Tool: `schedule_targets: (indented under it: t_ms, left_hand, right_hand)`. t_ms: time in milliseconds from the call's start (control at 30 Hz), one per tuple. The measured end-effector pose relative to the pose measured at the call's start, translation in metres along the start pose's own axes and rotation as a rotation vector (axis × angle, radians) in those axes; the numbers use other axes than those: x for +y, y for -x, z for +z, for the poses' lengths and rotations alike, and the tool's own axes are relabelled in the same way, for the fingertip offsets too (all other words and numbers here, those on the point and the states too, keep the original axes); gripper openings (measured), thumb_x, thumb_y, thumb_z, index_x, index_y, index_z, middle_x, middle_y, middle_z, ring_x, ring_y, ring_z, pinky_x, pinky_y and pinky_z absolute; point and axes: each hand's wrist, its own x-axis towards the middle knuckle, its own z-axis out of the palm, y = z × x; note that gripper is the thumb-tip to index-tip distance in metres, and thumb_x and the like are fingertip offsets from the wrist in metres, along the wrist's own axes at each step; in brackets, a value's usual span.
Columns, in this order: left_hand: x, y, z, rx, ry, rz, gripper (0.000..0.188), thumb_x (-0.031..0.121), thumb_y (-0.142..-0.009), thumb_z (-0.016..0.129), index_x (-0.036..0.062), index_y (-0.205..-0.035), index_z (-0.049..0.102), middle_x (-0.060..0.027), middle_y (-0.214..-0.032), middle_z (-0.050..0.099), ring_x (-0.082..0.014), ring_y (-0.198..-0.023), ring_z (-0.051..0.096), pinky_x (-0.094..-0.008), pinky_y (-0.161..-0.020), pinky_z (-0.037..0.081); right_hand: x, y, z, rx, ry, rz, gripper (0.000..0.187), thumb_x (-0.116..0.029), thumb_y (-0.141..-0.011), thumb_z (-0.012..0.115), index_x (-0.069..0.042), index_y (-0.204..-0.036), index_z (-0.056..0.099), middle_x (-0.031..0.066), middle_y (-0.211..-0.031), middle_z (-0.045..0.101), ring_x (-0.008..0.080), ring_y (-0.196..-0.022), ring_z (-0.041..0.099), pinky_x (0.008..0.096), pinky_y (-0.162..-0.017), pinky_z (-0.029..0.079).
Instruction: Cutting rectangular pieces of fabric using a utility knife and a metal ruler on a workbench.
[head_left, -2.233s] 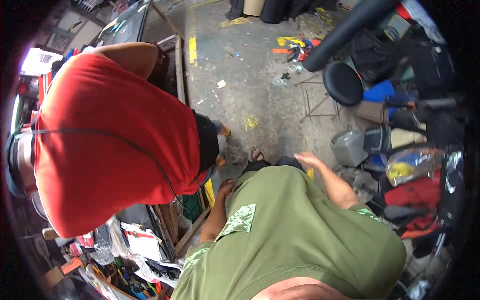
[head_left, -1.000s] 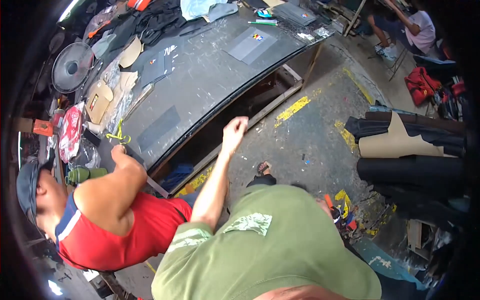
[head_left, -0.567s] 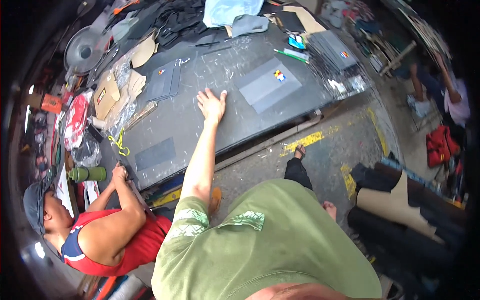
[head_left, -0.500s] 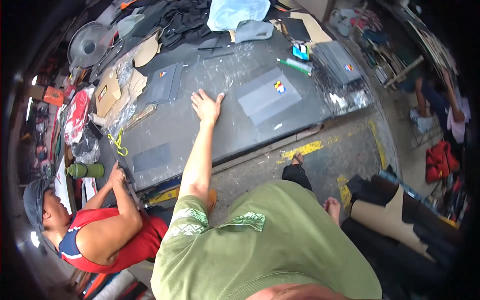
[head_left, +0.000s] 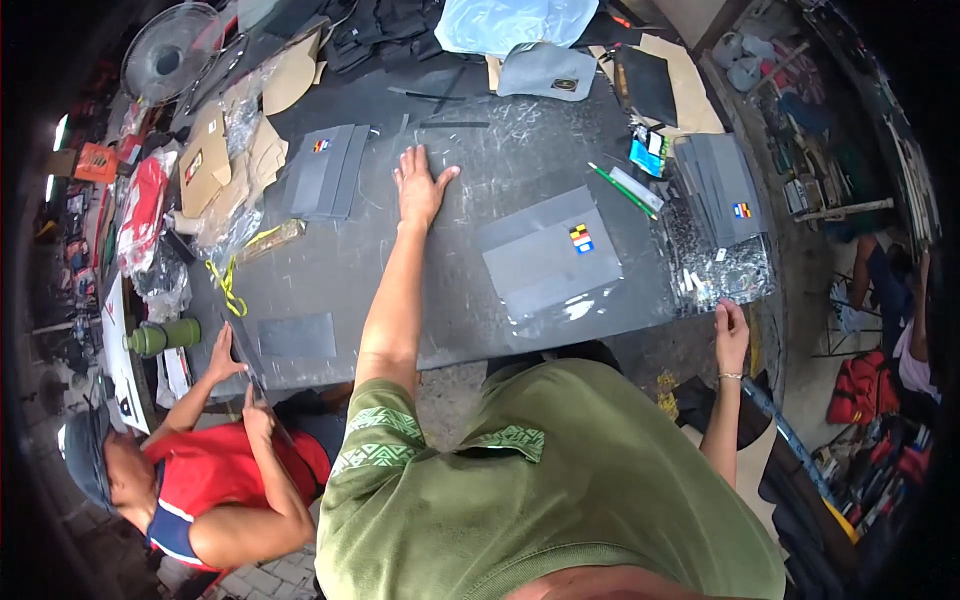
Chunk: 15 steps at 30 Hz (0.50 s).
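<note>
My left hand (head_left: 425,190) lies flat on the dark worktable (head_left: 420,280), its fingers stretched out and thumb spread. Just right of it are overlapping grey flat panels (head_left: 535,250) with a small colourful label (head_left: 581,239). At the table's front right corner is my right hand (head_left: 731,325), its fingers curled in and nothing showing in them. It is beside the edge of a clear plastic sheet (head_left: 685,285), under a stack of grey panels (head_left: 718,180). More grey panels (head_left: 330,175) lie left of my left hand.
A co-worker in red (head_left: 240,450) is at the left front edge, near a green bottle (head_left: 165,337) and yellow cord (head_left: 228,288). A green pencil (head_left: 622,190) lies right of centre. Brown card pieces (head_left: 210,165) and a fan (head_left: 170,55) stand far left.
My right hand has come into view at the table's right corner. The view has shifted, while my left hand stays flat on the table. The co-worker's hands have moved apart.
</note>
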Motion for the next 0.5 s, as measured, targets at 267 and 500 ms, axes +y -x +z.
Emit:
schedule_targets:
  t_ms: [267,500]
  left_hand:
    - [-0.021,-0.125,-0.015,0.179,0.170,0.221,0.054,0.036,-0.087,0.072,0.0031,-0.129,0.061,-0.0187,-0.136,0.056,-0.0371,-0.133,0.047,-0.0488,-0.109,0.039]
    - [-0.048,-0.220,0.011,-0.218,-0.101,0.115,0.126,0.083,-0.052,0.074,0.0193,-0.154,0.035,-0.0277,-0.158,0.024,-0.0450,-0.149,0.016,-0.0603,-0.118,0.019]
  right_hand:
    - [-0.085,0.078,0.098,-0.074,0.361,-0.186,0.041,-0.013,-0.085,0.072,-0.006,-0.125,0.062,0.0210,-0.135,0.054,0.0384,-0.125,0.050,0.0438,-0.107,0.040]
    - [-0.116,0.082,0.129,-0.130,0.619,-0.014,0.056,-0.022,-0.082,0.077,-0.009,-0.132,0.058,0.0301,-0.145,0.042,0.0462,-0.133,0.041,0.0489,-0.111,0.036]
